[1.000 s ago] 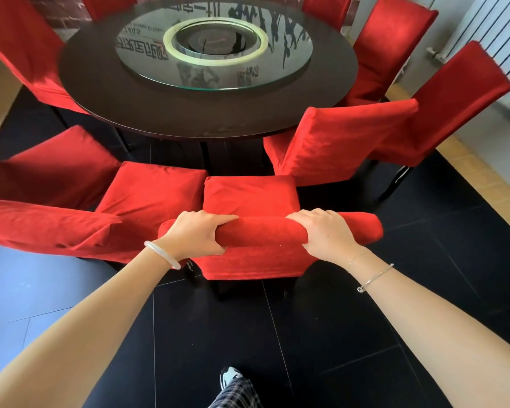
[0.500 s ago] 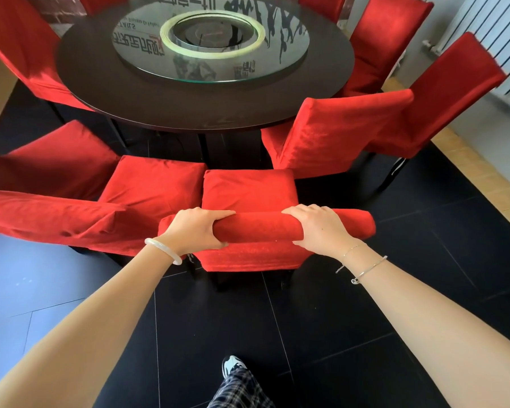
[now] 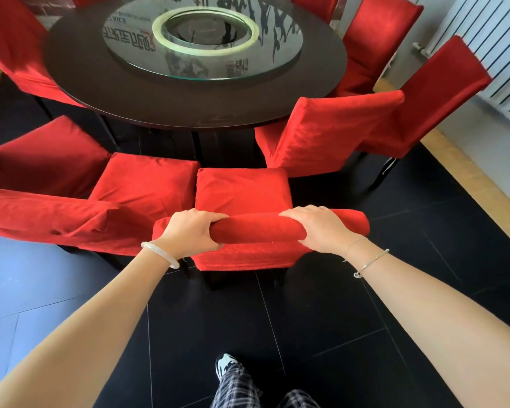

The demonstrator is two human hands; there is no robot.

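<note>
Black floor tiles (image 3: 321,319) run under everything, with a pale blue sheen on them out to the left of the left hand (image 3: 189,231). Just left of that hand stands a neighbouring chair (image 3: 147,178) in a red cover, its seat close beside the seat of the held one. Beyond both hands a dark round table (image 3: 189,104) carries a glass turntable (image 3: 277,54) with a pale ring at its middle, and more red-covered seats ring the table. An angled chair (image 3: 336,128) stands beyond the right hand (image 3: 318,228), its back turned this way. Far to the right of that hand a tan floor strip (image 3: 465,172) borders the black tiles, and a white radiator (image 3: 489,39) lines the wall.

Between the hands and the table stands the chair (image 3: 242,189), its seat pointing at the table's edge. A loose red cover with a soft nap wraps it whole and hangs down the back as a skirt, and dark legs show beneath. Its backrest top is rounded like a roll. The left hand grips the left end of that roll, fingers curled over the front, a pale bangle (image 3: 159,254) on the wrist. The right hand grips further right, fingers curled over the top, and a short stretch of backrest sticks out past it; a thin silver bracelet (image 3: 371,262) sits on that wrist. Below the hands a shoe (image 3: 226,363) and checked trousers (image 3: 239,387) show on the tiles
</note>
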